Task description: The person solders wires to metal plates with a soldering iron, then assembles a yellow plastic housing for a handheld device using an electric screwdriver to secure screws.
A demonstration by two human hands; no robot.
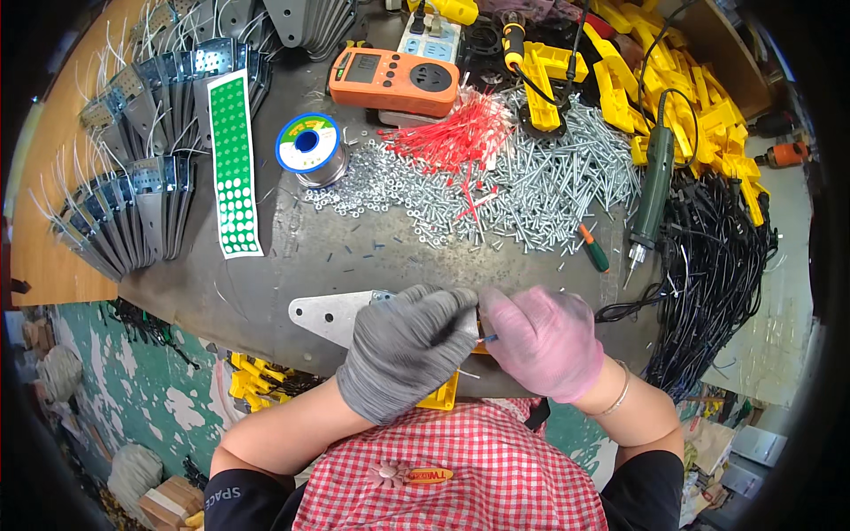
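Grey knit covered the left hand [409,348], pink the right hand [545,343]; both curled their fingers, the exact grip impossible to tell. Between them showed a thin wire [488,338], mostly hidden. The metal bracket [329,317] disappeared behind the left fingers. Legible lettering marked the left sleeve [251,497] and apron patch [430,475].

Grey plate [345,320], narrow end leftward

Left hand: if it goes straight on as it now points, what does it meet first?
Probably the pink-gloved right hand, just ahead of the grey-gloved left hand, though exact depth is unclear.
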